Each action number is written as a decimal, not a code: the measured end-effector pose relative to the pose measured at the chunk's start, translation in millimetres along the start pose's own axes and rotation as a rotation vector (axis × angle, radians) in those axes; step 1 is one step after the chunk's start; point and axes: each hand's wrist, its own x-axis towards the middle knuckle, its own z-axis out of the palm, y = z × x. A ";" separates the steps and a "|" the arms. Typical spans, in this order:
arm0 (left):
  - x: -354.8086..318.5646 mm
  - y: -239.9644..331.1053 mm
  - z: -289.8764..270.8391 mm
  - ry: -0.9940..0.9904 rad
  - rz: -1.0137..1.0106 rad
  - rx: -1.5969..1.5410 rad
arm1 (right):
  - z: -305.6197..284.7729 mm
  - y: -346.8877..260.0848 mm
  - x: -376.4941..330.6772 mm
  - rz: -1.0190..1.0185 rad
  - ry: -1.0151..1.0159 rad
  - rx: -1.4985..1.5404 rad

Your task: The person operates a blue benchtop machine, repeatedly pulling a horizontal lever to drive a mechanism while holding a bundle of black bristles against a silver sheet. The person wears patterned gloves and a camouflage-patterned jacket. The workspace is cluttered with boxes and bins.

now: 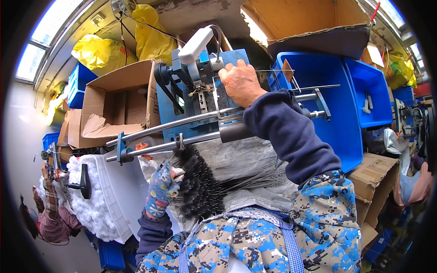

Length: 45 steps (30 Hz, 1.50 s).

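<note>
My left hand [162,187], in a blue patterned glove with bare fingertips, is closed at the left edge of a dense pile of black-bristled wire brushes [195,184]. What its fingertips pinch is too small to make out. Thin wire stems [255,179] fan out from the pile to the right across a grey cloth on my lap. My bare right hand [242,84] rests with curled fingers at the right side of a blue bench machine [191,88]; its fingers hide whatever they grip. Two steel rails [168,146] run across the machine's front, below that hand.
An open cardboard box [120,98] stands left of the machine, and a large blue bin [339,109] to the right. A white tub [120,195] beside white fluffy pieces [91,200] is at the left. Another person [52,209] works at the far left.
</note>
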 end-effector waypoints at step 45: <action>2.9 8.5 7.9 0.045 -0.005 -0.030 | 9.3 9.8 7.3 0.082 -0.052 0.317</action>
